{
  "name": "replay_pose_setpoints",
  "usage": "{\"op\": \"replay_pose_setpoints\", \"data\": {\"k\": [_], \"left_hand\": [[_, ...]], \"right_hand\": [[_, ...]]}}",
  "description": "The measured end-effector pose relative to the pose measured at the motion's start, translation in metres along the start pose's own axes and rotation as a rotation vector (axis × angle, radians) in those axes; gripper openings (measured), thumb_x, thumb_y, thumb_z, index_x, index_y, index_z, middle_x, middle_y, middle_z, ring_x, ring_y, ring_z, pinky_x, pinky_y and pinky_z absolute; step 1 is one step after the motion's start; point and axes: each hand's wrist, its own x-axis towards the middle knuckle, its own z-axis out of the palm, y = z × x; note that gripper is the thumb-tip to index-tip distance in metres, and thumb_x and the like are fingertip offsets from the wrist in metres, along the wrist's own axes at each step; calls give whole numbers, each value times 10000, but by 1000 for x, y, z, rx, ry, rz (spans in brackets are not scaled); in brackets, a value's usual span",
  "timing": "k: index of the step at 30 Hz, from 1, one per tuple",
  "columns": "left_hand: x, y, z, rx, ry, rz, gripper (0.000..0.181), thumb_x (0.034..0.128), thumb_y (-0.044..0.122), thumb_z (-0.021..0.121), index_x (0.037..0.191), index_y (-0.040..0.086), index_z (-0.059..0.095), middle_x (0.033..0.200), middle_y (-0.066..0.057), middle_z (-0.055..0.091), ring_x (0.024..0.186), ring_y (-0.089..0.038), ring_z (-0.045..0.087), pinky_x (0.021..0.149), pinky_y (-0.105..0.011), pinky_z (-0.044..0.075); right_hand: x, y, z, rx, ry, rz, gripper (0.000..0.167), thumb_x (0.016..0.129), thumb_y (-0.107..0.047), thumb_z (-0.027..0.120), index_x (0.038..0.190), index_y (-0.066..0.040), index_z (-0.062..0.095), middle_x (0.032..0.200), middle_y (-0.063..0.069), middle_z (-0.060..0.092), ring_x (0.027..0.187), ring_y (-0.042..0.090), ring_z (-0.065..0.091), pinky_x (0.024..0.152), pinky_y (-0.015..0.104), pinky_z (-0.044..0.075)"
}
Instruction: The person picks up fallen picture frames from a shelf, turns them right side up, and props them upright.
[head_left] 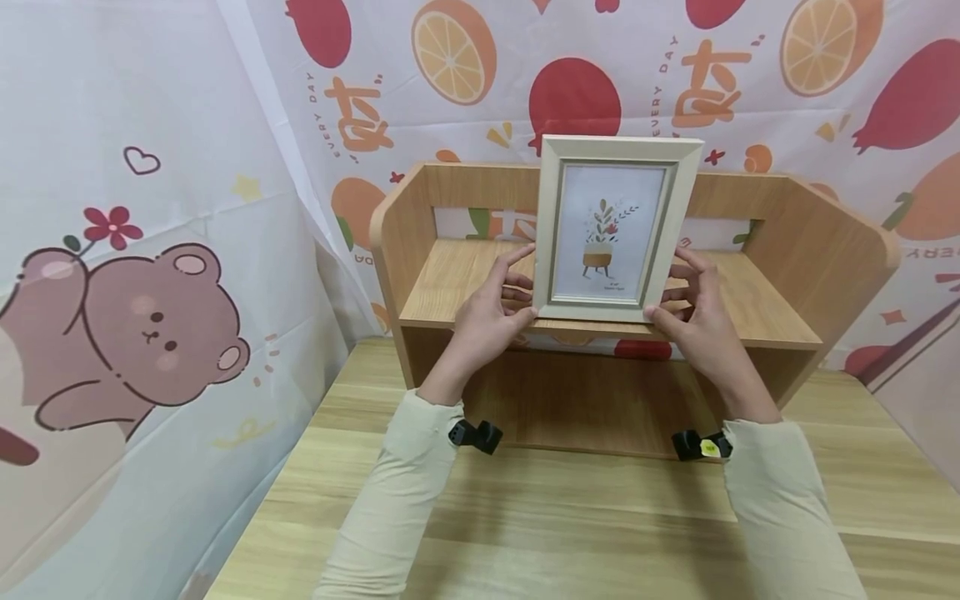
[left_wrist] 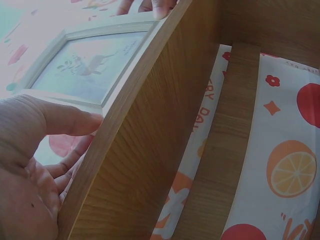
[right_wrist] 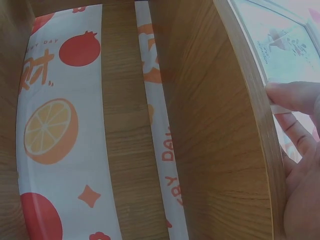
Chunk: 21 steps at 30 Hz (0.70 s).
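Gripped upright between both hands, a pale picture frame [head_left: 546,233] at the front edge of the upper board [head_left: 465,279] of a wooden shelf [head_left: 832,242], on a tabletop [head_left: 592,533]. Impossible to tell whether resting on the board or just clear of it. At the frame's lower left corner, the left hand [head_left: 489,312], thumb in front; at the lower right, the right hand [head_left: 697,312], likewise; on both, other fingers bent along the sides, partly lost behind the frame. Small lettering beneath the printed potted plant [head_left: 597,250], too fine to read. In the left wrist view, bottom of the frame partly covered by the board, picture washed out by glare; in the right, only a cut-off corner. Lower compartment in shadow; pale sleeves [head_left: 393,500] cropped below; printed cloth [head_left: 573,96] behind, partly blocked.
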Motion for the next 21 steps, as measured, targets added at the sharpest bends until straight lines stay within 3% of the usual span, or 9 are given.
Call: {"op": "replay_pose_setpoints", "data": {"k": [6,13,21], "left_hand": [[0,0,1,14,9,10,747,873,51,675,1470,326,322,1149,-82,595,1047,-219,643,887,-376,528],[3,1,3,17,16,18,751,869,53,674,1469,338,324,1137,-69,599,1037,-204,648,877,-364,535],[-1,1,2,30,14,9,757,872,55,674,1476,336,314,1141,-75,597,1043,-209,649,882,-372,536]], "right_hand": [[1,0,-1,3,3,3,821,895,19,606,1492,-262,119,1278,-13,398,947,92,508,737,109,454],[1,1,-3,-21,9,2,806,910,-8,596,1493,-289,114,1372,147,388,972,76,508,742,100,447],[0,2,0,-10,8,-2,797,912,-2,588,1488,-296,122,1368,159,388,973,73,510,745,99,450]]}}
